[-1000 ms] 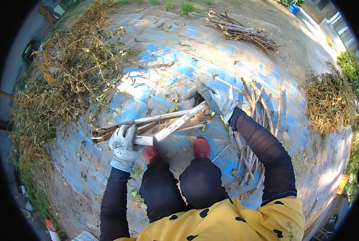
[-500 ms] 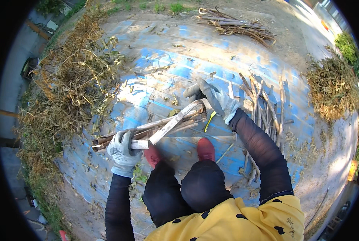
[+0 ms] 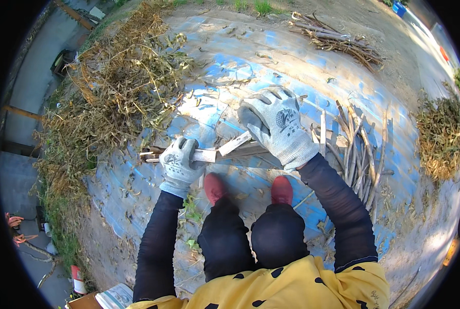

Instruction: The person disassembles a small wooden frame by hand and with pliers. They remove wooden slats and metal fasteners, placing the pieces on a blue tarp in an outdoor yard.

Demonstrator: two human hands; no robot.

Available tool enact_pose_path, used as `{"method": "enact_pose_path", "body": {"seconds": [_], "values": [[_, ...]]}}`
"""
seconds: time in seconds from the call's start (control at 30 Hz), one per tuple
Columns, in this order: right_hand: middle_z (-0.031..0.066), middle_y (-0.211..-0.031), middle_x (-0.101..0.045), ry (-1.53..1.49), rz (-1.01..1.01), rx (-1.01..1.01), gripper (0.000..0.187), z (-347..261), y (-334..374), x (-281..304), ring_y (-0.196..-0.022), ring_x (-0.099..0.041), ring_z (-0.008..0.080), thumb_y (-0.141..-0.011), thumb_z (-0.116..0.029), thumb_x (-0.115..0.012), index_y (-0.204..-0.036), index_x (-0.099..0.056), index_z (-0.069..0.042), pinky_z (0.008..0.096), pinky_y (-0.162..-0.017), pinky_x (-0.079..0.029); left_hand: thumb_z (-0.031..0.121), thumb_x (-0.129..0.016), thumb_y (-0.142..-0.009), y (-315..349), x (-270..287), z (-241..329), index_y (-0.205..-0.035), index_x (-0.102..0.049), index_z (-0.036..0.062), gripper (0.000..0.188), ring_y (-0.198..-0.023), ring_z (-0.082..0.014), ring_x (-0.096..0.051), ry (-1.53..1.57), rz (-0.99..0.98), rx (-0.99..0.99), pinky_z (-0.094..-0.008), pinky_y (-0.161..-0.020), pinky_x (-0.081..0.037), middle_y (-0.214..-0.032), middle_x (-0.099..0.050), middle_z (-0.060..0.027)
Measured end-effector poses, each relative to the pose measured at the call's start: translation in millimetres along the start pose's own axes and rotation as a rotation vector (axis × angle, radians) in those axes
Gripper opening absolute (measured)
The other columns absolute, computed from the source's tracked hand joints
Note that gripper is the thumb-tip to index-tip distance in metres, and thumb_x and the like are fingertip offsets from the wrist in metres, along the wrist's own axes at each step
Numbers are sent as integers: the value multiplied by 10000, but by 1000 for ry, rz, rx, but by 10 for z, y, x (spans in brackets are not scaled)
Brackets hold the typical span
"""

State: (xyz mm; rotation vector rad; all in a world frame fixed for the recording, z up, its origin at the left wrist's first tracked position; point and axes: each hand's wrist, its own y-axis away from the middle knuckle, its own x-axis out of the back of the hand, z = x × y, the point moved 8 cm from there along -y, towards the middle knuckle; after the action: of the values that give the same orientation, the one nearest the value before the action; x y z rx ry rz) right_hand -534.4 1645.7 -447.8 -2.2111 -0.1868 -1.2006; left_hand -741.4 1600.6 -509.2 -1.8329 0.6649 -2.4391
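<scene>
Both my hands wear grey-white work gloves and hold a short bundle of brown split sticks [image 3: 253,150] level in front of me. My left hand [image 3: 178,160] is closed around its left end, where several stick ends poke out past the glove. A pale flat strip [image 3: 235,143] lies slantwise over the bundle and looks snapped beside my left hand; its short pale end [image 3: 205,155] sticks out there. My right hand [image 3: 279,123] is closed over the bundle's right end, its fingers curled down and hiding that end and most of the strip.
A blue, dirt-covered tarp [image 3: 209,118] lies underfoot with my red shoes [image 3: 215,188] on it. Dry leafy stalks [image 3: 122,87] are heaped at left, with another heap [image 3: 440,131] far right. Loose sticks [image 3: 361,154] lie right of me; a stick pile [image 3: 340,41] is farther off.
My right hand has come from beside the bundle's right end, fingers half extended, to closing over it. The left hand still grips the other end. The view has shifted, so the surroundings appear displaced.
</scene>
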Motion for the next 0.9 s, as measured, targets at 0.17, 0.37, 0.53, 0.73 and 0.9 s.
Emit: {"method": "enact_pose_path", "body": {"seconds": [0.17,0.37,0.53,0.73,0.9], "values": [[108,-1088,-579,-35,-51,-34,320,155,89,76,-1064,-505,305,-769,-217,-633,-1067,-603,-106,442,-963,-354,239,-702,-519,-73,-60,-43,-815,-564,135,343,-710,-288,-576,-9,-14,2,-396,-590,-451,-785,-540,-69],[84,-1196,-535,210,-283,181,523,-91,157,-179,-1160,-462,260,-766,-436,-623,-1192,-546,-143,444,-1027,-304,203,-693,-519,-108,-40,-50,-812,-561,124,331,-681,-290,-572,-29,18,-11,-389,-572,-450,-762,-535,-73],[77,-1221,-522,406,-479,174,635,-73,23,-624,-1174,-454,242,-759,-547,-594,-1243,-507,-146,442,-1021,-304,287,-733,-538,-151,-45,-67,-837,-570,126,377,-754,-284,-581,-22,-46,-8,-394,-624,-454,-816,-542,-72],[80,-1111,-567,338,-494,100,618,-5,-49,-683,-1084,-516,247,-754,-525,-614,-1247,-504,-169,418,-967,-352,362,-732,-620,-273,-5,-79,-917,-583,102,422,-798,-288,-591,80,-158,-64,-384,-654,-464,-873,-552,-82],[105,-1086,-587,351,-597,57,578,68,-134,-701,-1041,-544,261,-738,-486,-637,-1191,-522,-147,413,-901,-402,286,-669,-676,-395,-89,-174,-938,-600,80,340,-815,-300,-613,17,-146,93,-394,-693,-473,-885,-603,-103]]}}
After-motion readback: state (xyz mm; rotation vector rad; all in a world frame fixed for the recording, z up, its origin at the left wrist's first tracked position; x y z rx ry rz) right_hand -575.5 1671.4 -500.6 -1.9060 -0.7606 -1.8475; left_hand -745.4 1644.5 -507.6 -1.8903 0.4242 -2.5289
